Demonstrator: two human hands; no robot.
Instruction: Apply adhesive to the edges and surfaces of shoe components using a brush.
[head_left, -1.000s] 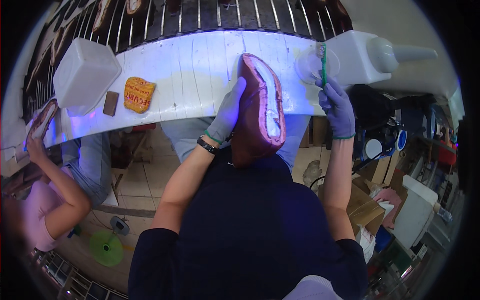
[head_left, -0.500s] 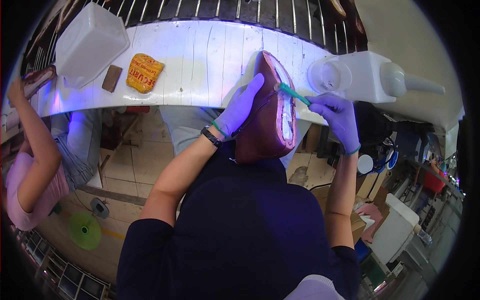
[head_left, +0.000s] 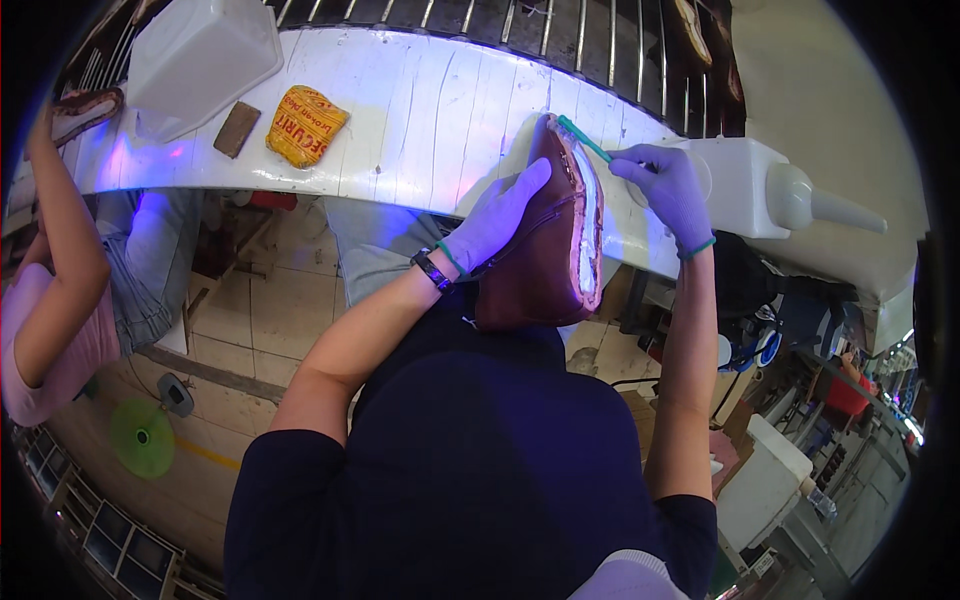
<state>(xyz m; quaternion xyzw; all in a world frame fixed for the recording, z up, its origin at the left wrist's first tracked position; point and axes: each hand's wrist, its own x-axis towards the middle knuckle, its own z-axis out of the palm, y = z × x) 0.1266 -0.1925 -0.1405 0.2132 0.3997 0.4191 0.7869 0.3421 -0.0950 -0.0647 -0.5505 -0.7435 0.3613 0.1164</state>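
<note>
A brown shoe (head_left: 535,262) tilts, pale underside (head_left: 588,235) facing right, with a slim green brush (head_left: 585,138) at its far end.

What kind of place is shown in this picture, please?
Probably a shoe workshop or factory: the gloved left hand holds a brown boot, pale underside showing; a similar shoe is by a co-worker's arm; and metal bars, like a conveyor's, lie beyond the white bench.

The shoe (head_left: 535,262) is between the packet (head_left: 306,127) and the bottle (head_left: 742,187).
</note>
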